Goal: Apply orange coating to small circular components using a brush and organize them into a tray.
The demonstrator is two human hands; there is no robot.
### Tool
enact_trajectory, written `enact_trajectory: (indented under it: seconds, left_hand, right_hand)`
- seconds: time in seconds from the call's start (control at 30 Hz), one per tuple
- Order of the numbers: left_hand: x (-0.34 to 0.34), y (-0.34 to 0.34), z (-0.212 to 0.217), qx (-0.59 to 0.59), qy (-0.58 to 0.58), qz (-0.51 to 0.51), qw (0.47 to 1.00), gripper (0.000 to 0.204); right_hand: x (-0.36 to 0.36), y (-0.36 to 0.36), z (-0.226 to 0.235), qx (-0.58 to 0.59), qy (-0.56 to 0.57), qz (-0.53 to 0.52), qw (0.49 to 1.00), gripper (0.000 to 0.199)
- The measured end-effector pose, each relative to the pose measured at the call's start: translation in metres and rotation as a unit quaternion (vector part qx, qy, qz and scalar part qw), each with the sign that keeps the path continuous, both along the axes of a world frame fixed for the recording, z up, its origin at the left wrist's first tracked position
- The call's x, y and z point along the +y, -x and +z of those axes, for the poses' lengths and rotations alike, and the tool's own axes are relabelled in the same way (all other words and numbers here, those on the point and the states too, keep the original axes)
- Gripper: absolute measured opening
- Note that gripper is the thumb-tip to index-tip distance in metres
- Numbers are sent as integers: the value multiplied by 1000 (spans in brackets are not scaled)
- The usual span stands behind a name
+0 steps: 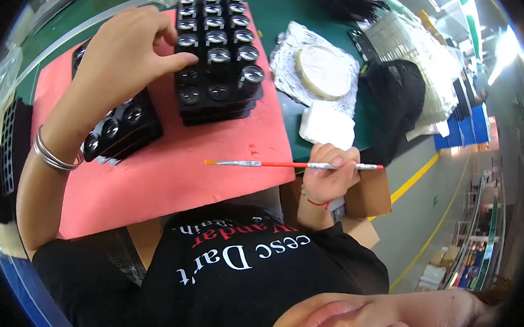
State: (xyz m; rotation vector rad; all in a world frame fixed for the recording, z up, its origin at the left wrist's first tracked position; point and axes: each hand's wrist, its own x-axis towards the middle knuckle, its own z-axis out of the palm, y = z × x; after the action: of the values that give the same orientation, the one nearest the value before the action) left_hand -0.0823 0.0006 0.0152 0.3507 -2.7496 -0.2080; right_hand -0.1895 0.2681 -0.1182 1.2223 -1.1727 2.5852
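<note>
**Brush held at the mat's edge, left hand on the lens tray**

A green table point(283, 18) is seen across the upper half of the view, and most of its near part is covered by a pink foam mat point(173, 175). On the mat a tall stack of black trays point(216, 58) is set, its pockets filled with small round lenses; a second, lower black tray point(122, 127) lies just left of it and is partly hidden by the left forearm. To the right of the mat, on the green surface, a white lace-like cloth point(296, 77) carries a round pale disc point(325, 71), with a white pad point(327, 125) just below and a black bag point(399, 98) further right.

The left hand point(123, 58) is laid against the left edge of the tall stack, fingers curled and the thumb stretched to touch a lens pocket; nothing is gripped. Silver bangles point(50, 153) are worn at that wrist.

The right hand point(330, 174) is closed around a thin paintbrush point(286, 164) with an orange handle, held level, its tip pointing left over the mat's lower right corner
</note>
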Motion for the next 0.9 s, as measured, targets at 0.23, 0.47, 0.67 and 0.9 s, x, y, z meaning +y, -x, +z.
enact_trajectory:
  seconds: [0.23, 0.47, 0.67, 0.9]
  left_hand:
    - [15, -8, -5, 89, -36, 6, 995, 25]
    - [79, -66, -34, 94, -165, -121, 974, 32]
    - [109, -76, -80, 101, -251, 53, 961, 27]
    - [104, -83, -86, 94, -286, 32, 953, 29]
  right_hand:
    - [-2, 3, 6, -55, 0, 49, 997, 26]
    - [33, 29, 13, -89, 45, -100, 990, 27]
    - [47, 63, 30, 38, -102, -419, 902, 27]
    - [46, 70, 39, 127, -190, -467, 854, 28]
